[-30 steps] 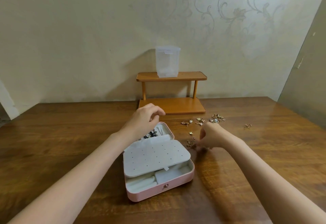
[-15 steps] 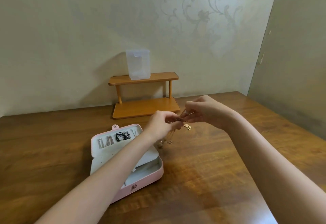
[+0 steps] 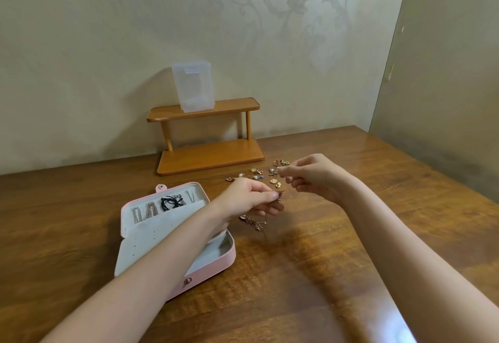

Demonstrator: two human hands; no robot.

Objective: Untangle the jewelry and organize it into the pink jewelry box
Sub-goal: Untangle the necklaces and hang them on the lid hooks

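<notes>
2 hands (image 3: 248, 198) on fine gold chain (image 3: 255, 223) (tangled), beside pink box (image 3: 216, 267)

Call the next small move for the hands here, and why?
Probably draw the hands slowly apart to tease a strand loose. The left hand pinches a knotted gold chain, its tail piled on the table; the right hand pinches near it. The pink jewelry box lies open.

Two bare forearms reached in from the bottom edge. The left hand (image 3: 249, 198) and right hand (image 3: 316, 178) wore no gloves, rings, watch or bracelets. No sleeves showed. Fingernails looked short and unpainted, with slender fingers.
</notes>
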